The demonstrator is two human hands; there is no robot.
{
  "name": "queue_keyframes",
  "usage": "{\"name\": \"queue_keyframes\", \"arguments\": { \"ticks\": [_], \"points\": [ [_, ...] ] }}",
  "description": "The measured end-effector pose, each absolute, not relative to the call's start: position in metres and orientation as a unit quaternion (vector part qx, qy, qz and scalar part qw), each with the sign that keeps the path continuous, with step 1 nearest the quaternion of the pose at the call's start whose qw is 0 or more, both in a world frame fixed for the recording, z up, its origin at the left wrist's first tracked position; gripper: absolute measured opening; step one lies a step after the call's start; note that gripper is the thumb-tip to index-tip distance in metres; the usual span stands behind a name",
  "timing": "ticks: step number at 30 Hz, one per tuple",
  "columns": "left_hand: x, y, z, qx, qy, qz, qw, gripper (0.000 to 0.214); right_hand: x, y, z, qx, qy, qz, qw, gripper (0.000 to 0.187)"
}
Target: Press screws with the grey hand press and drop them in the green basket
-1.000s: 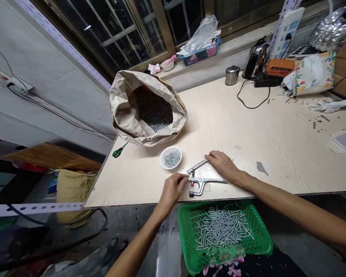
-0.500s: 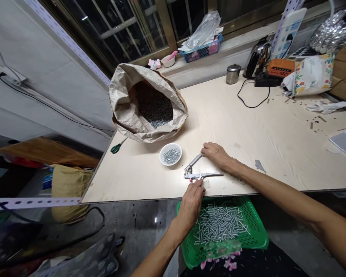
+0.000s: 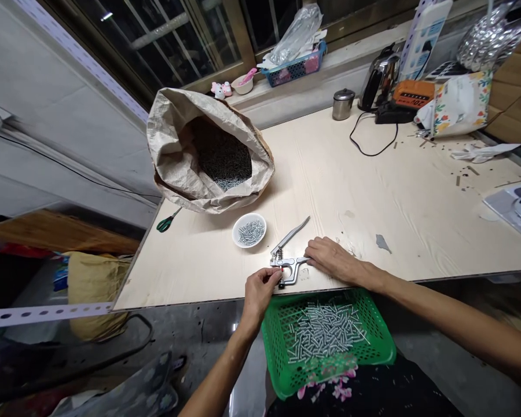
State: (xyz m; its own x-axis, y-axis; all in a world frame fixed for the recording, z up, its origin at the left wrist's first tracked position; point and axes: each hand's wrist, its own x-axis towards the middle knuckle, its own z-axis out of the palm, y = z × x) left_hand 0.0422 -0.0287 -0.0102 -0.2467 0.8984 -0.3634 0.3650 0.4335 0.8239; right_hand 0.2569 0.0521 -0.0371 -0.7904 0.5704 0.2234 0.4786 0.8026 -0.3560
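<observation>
Silver snap-fastener pliers (image 3: 289, 267) lie at the table's front edge, their upper handle raised at an angle and a spring showing near the hinge. My right hand (image 3: 332, 262) is closed round the end of the lower handle. At the jaw, the thumb and forefinger of my left hand (image 3: 259, 291) are pinched together; what sits between them is too small to make out, though a bit of red shows there. Just beyond the pliers stands a white bowl (image 3: 249, 230) of small metal pins. A green basket (image 3: 384, 347) below the table edge holds many longer metal pieces.
A large paper sack (image 3: 169, 156) of dark metal pieces stands open at the back left. Green-handled scissors (image 3: 165, 223) lie beside it. A lidded metal canister (image 3: 342, 104), a kettle (image 3: 377, 78) and a floral packet (image 3: 462, 107) stand along the back.
My right hand has left the raised upper handle and come down to the lower one. My left hand has shifted left to the jaw. The pliers have turned so their frame opening shows.
</observation>
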Motion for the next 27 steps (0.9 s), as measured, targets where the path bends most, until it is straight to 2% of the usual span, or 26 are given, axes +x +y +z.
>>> {"name": "queue_keyframes", "arguments": {
  "ticks": [6,11,20,27],
  "points": [
    [0.039,-0.033,-0.012,0.433,0.732,0.303,0.430,0.043,0.254,0.044,-0.053,-0.261,-0.940,0.050,0.212,0.026],
    [0.039,-0.034,-0.013,0.433,0.741,0.297,0.419,0.044,0.256,0.038,-0.048,-0.253,-0.943,0.011,0.217,0.030],
    [0.036,-0.037,-0.019,0.438,0.741,0.300,0.411,0.043,0.255,0.031,-0.044,-0.240,-0.930,-0.056,0.274,0.025],
    [0.037,-0.036,-0.019,0.471,0.743,0.273,0.389,0.040,0.255,0.031,-0.044,-0.242,-0.935,-0.048,0.256,0.024]
  ]
}}
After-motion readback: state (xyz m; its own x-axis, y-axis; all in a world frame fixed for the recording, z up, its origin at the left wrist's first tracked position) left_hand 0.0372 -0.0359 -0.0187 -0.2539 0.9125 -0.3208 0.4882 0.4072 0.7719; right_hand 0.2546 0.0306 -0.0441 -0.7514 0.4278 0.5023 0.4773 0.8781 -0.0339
